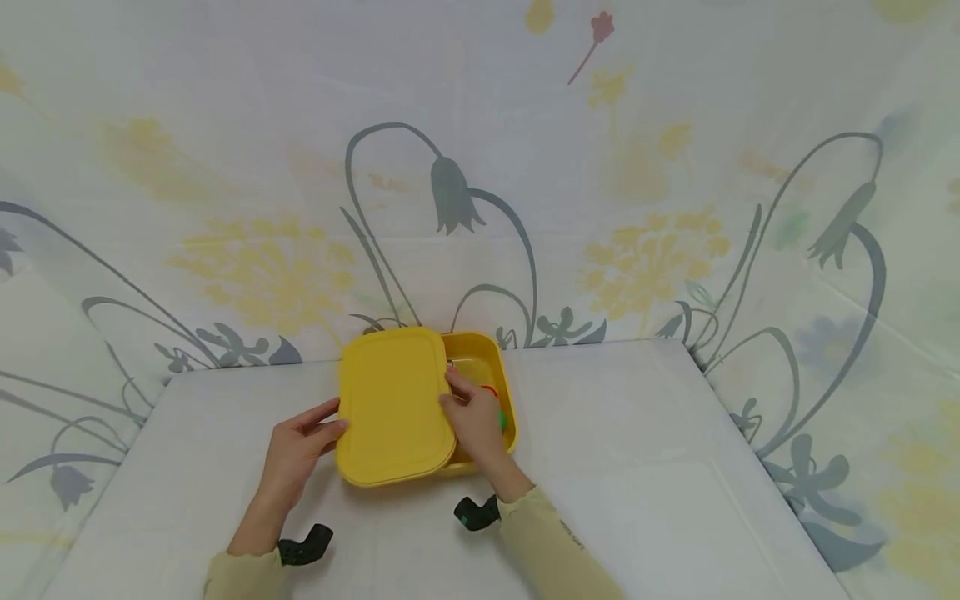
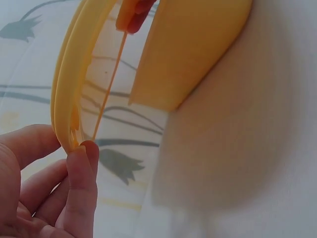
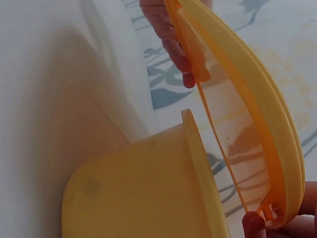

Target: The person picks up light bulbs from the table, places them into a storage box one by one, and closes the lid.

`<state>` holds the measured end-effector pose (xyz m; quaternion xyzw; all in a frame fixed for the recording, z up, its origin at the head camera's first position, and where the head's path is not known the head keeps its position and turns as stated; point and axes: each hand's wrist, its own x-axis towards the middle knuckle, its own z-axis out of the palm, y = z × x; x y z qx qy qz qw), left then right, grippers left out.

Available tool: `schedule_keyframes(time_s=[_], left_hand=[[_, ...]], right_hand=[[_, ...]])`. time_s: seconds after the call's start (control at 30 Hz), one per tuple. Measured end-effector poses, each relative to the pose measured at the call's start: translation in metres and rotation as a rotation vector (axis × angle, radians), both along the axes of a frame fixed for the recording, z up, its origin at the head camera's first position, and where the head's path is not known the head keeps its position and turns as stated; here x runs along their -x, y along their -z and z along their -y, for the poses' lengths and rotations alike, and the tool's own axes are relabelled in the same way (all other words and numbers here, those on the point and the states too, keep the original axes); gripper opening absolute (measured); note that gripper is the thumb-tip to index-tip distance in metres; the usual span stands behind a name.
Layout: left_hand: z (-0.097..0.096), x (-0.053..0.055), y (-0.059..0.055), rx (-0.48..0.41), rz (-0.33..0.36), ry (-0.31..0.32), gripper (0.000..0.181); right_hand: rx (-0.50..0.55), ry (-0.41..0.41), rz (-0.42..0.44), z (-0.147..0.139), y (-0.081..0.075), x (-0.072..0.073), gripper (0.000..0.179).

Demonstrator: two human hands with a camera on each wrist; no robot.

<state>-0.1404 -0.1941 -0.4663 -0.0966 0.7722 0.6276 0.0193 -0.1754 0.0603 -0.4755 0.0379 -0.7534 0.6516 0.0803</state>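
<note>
A yellow plastic lid is held between both hands, above and to the left of a yellow box. My left hand pinches the lid's left edge, its thumb and fingers on opposite faces in the left wrist view. On the other side, my right hand pinches the lid's right edge over the box. The wrist views show a gap between the lid and the box wall. Inside the box, a red piece and a green piece peek out, mostly hidden by the right hand.
The box stands on a white-covered table, near its back edge. Behind and at both sides hangs a pale cloth printed with flowers. Black wrist devices sit by the beige sleeves.
</note>
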Motion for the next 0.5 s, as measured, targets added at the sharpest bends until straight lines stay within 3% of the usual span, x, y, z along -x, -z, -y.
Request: schedule_keyframes(time_s=[0.23,0.5], left_hand=[[-0.016,0.004,0.003,-0.016,0.003,-0.003,0.050],[-0.031,0.009,0.006,-0.041,-0.001,-0.010,0.049]], right_hand=[[-0.037,0.006,-0.062,-0.013,0.000,-0.001,0.042],[-0.050,-0.007,-0.057,-0.028,0.000,0.001,0.045]])
